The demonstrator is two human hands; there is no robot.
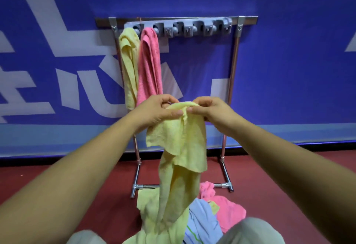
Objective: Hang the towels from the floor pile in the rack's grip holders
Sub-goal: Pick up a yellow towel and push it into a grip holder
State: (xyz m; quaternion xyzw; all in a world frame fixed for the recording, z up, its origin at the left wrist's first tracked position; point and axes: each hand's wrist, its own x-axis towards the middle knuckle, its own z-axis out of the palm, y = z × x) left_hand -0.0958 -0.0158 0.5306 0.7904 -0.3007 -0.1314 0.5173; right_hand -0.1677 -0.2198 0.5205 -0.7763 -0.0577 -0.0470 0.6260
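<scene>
Blue wall [289, 70]: smooth printed sheet with white shapes, filling the upper frame.
Metal rack [234, 70]: thin shiny tubes on short feet, centre of the frame; a hard push at its top could probably rock it.
Yellow towel [183, 147]: soft, fluffy and limp; it hangs from both hands at centre down to the lower centre. Its long tail could catch the pile.
Floor pile [227, 211]: crumpled pink, striped pale blue and yellow cloth on the red floor, lower centre.
Hung towels [149, 60]: pale yellow and pink, in long folds at the rack's upper left.
Grip holders [179, 28]: grey plastic, rounded clamps; a thin bunch may slip out, a thick one may not enter.
Left hand [156, 110]: thumb and fingers pinch the towel's bunched top edge.
Right hand [210, 112]: the same pinch, just beside.
</scene>
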